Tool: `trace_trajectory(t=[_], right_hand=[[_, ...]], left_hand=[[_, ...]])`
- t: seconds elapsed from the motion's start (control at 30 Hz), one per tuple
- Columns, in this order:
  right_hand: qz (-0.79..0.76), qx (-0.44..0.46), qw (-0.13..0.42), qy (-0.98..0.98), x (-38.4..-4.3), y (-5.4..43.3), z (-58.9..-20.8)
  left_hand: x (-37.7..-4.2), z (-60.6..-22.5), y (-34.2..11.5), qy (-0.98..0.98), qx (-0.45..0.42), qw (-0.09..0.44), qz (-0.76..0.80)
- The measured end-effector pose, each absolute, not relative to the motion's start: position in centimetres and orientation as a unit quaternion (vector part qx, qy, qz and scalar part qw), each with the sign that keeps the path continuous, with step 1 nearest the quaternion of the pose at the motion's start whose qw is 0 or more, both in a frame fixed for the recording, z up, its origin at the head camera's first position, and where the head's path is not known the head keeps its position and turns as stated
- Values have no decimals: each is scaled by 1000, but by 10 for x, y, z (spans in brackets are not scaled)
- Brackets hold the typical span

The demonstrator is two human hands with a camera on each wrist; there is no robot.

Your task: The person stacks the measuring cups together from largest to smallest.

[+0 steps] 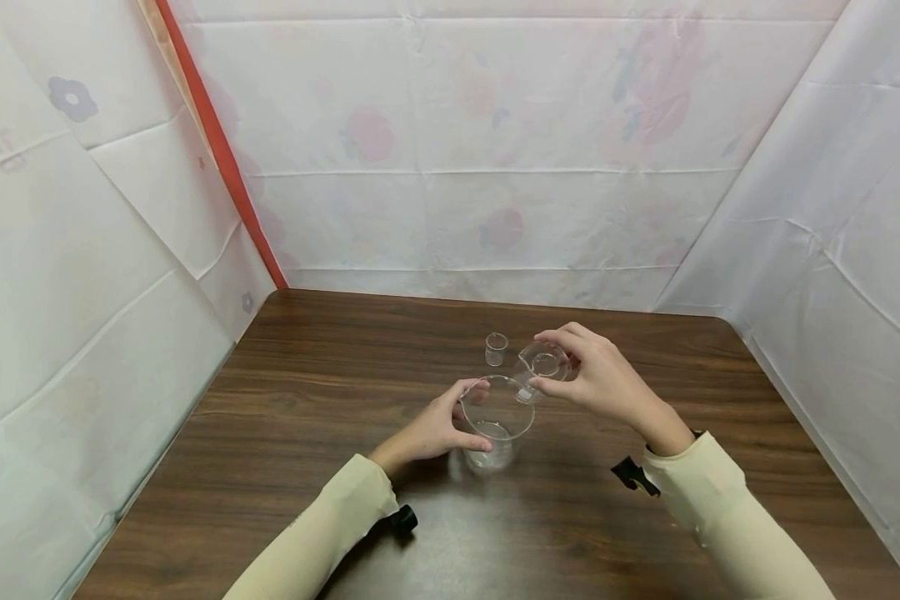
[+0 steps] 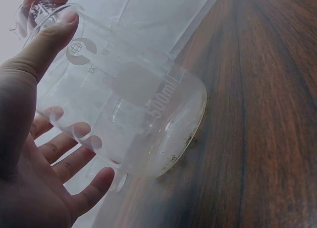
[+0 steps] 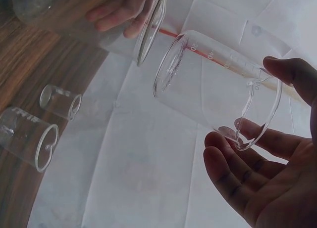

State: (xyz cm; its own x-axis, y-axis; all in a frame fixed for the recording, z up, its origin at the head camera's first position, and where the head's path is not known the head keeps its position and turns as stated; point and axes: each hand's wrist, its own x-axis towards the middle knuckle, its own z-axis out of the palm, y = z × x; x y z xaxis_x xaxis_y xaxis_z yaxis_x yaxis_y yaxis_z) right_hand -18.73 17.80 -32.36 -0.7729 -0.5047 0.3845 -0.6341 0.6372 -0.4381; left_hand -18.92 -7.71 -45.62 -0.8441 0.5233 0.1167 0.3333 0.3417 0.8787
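Note:
A large clear glass beaker (image 1: 497,433), printed 500ml in the left wrist view, stands on the wooden table. My left hand (image 1: 438,425) grips it from the left, thumb on the near side, fingers behind the glass. A smaller graduated beaker (image 3: 213,84) is in my right hand (image 1: 600,375), which pinches it near its spouted rim. In the right wrist view its base points towards the large beaker's rim (image 3: 151,30), with a narrow gap between them. The head view shows it up at the right side of that rim.
Two little glass beakers stand on the table: one small beaker (image 3: 59,102) and, beside it, a wider one (image 3: 29,139). White patterned sheets (image 1: 435,150) rise along the table's back and both sides. An orange-red strip (image 1: 225,150) runs down the back left corner.

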Motion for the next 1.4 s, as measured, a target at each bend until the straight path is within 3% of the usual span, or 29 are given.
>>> trace_trajectory(t=[1.4], right_hand=[[269,373,70,-885,-186,148,-343]], left_hand=[[-189,-456,-77,815,254,101,512]])
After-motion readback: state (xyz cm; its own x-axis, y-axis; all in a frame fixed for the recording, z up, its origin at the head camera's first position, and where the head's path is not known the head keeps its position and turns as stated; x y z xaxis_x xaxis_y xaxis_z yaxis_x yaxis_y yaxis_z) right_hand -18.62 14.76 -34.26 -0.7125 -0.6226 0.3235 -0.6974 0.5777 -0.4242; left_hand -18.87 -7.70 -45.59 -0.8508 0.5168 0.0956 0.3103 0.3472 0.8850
